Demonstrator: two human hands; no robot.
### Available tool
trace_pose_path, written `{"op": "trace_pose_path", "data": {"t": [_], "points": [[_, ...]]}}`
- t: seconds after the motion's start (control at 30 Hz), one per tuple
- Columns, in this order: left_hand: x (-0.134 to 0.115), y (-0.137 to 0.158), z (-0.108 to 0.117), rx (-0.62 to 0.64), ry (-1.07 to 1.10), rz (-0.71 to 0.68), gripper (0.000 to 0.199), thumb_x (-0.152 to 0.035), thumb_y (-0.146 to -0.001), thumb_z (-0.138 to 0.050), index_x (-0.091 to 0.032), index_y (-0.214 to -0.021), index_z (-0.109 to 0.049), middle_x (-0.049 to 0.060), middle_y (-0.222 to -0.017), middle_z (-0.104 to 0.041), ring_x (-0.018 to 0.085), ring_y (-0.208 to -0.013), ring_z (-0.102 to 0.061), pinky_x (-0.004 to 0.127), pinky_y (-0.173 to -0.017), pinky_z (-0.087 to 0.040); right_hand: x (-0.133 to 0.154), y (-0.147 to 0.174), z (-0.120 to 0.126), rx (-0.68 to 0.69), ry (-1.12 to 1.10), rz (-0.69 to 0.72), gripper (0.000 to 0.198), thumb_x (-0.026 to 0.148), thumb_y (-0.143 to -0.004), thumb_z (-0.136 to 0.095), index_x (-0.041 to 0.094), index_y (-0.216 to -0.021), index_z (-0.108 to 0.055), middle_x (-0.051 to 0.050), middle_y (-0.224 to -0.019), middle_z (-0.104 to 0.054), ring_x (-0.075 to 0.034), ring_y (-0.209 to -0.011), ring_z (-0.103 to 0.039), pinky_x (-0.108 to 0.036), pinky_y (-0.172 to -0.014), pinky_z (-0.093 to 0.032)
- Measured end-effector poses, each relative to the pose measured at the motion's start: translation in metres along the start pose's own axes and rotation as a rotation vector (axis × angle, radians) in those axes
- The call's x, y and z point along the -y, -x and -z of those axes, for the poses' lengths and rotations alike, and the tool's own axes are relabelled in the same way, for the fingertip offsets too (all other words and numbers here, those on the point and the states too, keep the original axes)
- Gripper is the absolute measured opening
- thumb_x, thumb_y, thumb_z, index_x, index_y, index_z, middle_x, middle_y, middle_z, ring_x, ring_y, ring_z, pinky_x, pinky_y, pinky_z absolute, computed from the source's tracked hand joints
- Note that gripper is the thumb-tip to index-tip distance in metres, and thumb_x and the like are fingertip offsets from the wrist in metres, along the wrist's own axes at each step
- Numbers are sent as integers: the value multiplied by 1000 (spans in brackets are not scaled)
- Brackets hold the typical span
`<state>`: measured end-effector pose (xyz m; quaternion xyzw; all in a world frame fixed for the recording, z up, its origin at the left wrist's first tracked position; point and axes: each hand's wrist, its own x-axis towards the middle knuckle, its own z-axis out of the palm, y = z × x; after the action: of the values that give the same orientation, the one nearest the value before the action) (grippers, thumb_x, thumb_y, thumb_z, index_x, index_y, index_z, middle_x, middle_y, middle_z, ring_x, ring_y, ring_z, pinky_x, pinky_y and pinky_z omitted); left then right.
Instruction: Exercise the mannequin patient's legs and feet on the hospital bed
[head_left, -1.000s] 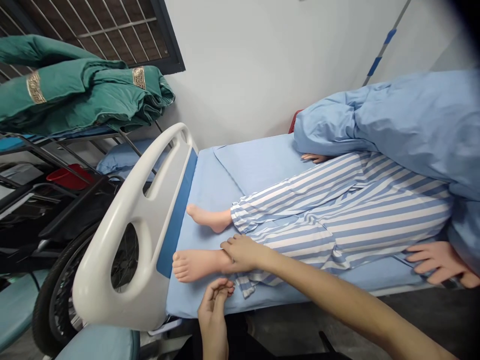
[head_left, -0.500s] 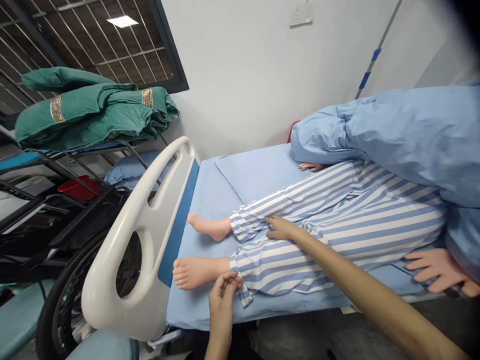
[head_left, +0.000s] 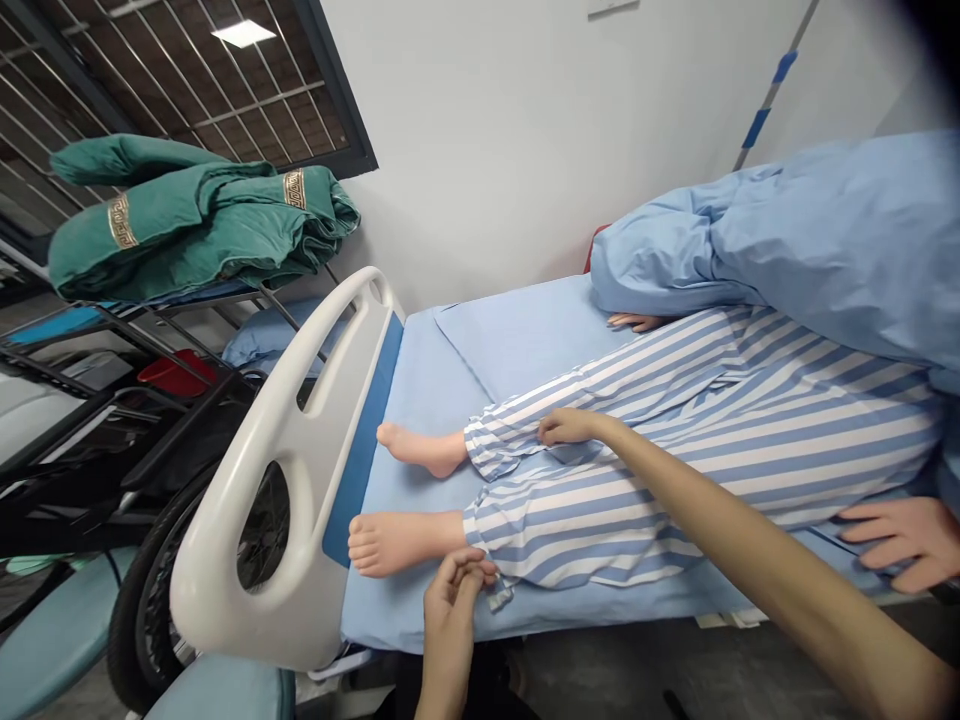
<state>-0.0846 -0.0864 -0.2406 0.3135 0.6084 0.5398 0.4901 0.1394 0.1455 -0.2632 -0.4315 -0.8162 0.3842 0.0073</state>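
A manikin in blue-and-white striped trousers (head_left: pixel 675 440) lies on a bed with a light blue sheet (head_left: pixel 517 340). Its bare feet, near foot (head_left: pixel 397 542) and far foot (head_left: pixel 420 447), point at the white footboard (head_left: pixel 277 480). My left hand (head_left: pixel 454 590) pinches the hem of the near trouser leg just below the near ankle. My right hand (head_left: pixel 566 428) grips striped cloth between the two legs, at the far leg's calf. The manikin's hand (head_left: pixel 900 540) rests at the bed's near right edge. A light blue quilt (head_left: pixel 787 240) covers its upper body.
Left of the bed stands a metal rack (head_left: pixel 150 330) with folded green quilts (head_left: pixel 202 225) on top, a red basin (head_left: pixel 176 375) and a blue pillow (head_left: pixel 262 335) below. A wheelchair wheel (head_left: pixel 150 590) sits by the footboard. White wall runs behind.
My right hand left the near ankle and moved up onto the cloth between the legs. My left hand took hold of the near trouser hem, which now covers the ankle.
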Motion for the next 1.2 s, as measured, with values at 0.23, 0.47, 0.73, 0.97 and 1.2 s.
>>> {"op": "trace_pose_path", "data": {"t": [0.23,0.47,0.73,0.97,1.2], "points": [[-54,-26,-16,174,-198,-147,18,-28,-65,-57,-16,-78,-60,5,-78,-62,19,-80,-56,29,-73,-43,-29,1,-21,-58,-302,-47,29,27,-64,-45,9,-79,-62,-5,-65,-59,-11,-53,-51,-20,-49,-38],[-66,-90,-53,148,-488,-460,30,-20,-67,-49,-20,-95,-58,6,-109,-53,23,-105,-44,37,-93,-30,-32,-3,-21,-52,-249,-39,29,29,-68,-44,11,-78,-64,-6,-67,-60,-11,-53,-51,-19,-49,-37],[-22,-160,-71,95,-1209,-523,65,-20,-63,-48,-15,-126,-31,14,-129,-33,31,-120,-23,44,-98,-11,-29,-4,-22,-66,-225,-54,27,29,-68,-44,12,-71,-64,-4,-63,-60,-11,-53,-52,-19,-49,-36],[-13,-170,-71,71,-1502,-603,61,-19,-62,-47,-13,-121,-34,14,-101,-50,28,-96,-43,39,-87,-24,-26,-5,-21,-87,-171,-72,25,27,-68,-43,13,-61,-63,-3,-59,-60,-10,-51,-51,-19,-49,-35],[-20,-183,-68,119,-1654,-579,49,-23,-63,-49,-17,-111,-40,12,-95,-51,25,-87,-48,36,-75,-29,-26,-7,-21,-93,-199,-111,26,30,-67,-45,12,-61,-63,-3,-53,-58,-10,-50,-51,-18,-50,-36]]}}
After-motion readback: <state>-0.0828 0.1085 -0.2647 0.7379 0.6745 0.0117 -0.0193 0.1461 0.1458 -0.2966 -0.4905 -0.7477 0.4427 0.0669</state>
